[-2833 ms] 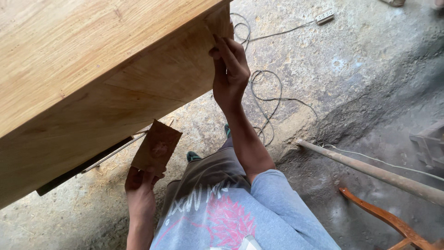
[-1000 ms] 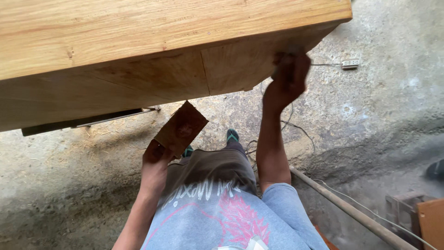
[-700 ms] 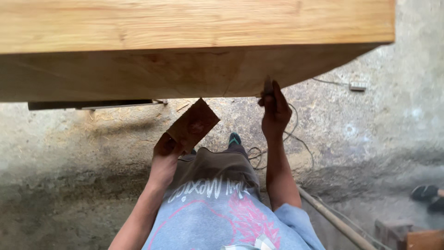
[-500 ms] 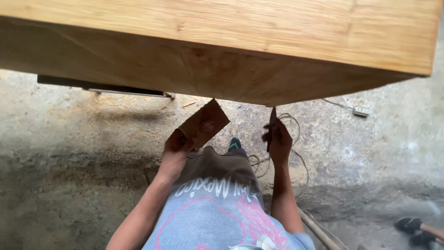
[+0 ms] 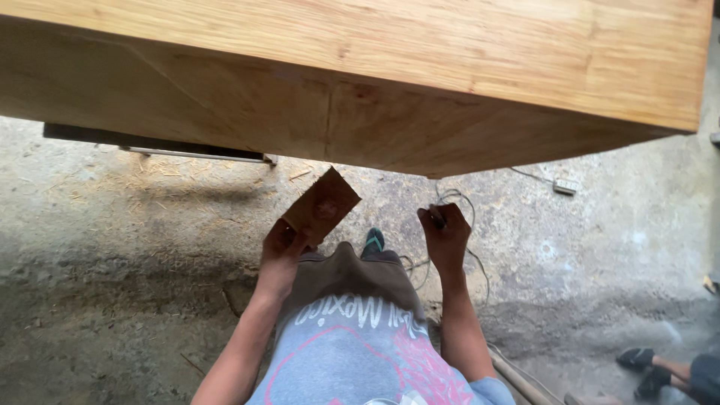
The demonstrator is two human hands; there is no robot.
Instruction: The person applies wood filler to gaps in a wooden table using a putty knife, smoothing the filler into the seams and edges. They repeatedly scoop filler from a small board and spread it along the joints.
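Note:
A large light wooden cabinet (image 5: 390, 82) fills the top of the head view, its side panel facing me. My left hand (image 5: 281, 247) holds a brown sheet of sandpaper (image 5: 322, 206) just below the cabinet's lower edge. My right hand (image 5: 444, 232) is curled loosely below the cabinet and a little apart from it, with something small and dark at its fingertips that I cannot make out. My grey printed shirt and brown shorts show at the bottom.
The floor is rough concrete (image 5: 112, 247) with sawdust. A thin cable (image 5: 457, 206) loops behind my right hand toward a small plug block (image 5: 566, 186). Another person's sandalled feet (image 5: 649, 367) are at the lower right. A pole (image 5: 517, 379) lies by my right arm.
My right hand has come off the cabinet's side panel and dropped below its edge. My view has swung so the cabinet now spans the whole top. The sandpaper stays in my left hand.

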